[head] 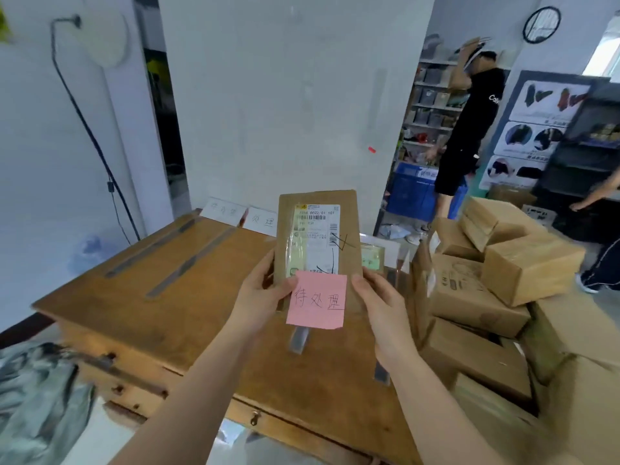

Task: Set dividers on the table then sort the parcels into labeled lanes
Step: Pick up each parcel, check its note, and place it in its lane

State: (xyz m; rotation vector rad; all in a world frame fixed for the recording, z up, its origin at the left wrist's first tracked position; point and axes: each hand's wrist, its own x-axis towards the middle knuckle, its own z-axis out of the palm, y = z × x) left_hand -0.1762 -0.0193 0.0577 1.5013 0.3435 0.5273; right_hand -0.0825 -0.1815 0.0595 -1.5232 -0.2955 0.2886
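The left hand (pixel 260 297) is gripping the flat brown parcel (pixel 318 236) by its left edge, with the thumb on the front and the fingers curled behind. The right hand (pixel 379 303) is doing the same on the right edge, so the parcel is standing upright between the two hands, above the table (pixel 134 313).

The pink note (pixel 317 300) is hanging half off the parcel's bottom edge, touching the left thumb. A sliding thumb is likely to peel it away and leave the parcel unlabelled. Lowering the parcel carelessly is also risking a nudge to the divider strips (pixel 300 340) lying below the hands.

I am counting four strips: two beyond the left hand and two under the wrists. There are two white label cards (pixel 223 209) beyond the left hand, plus one held parcel and one note. The cardboard boxes (pixel 533 266) right of the right hand are overlapping too much to count.
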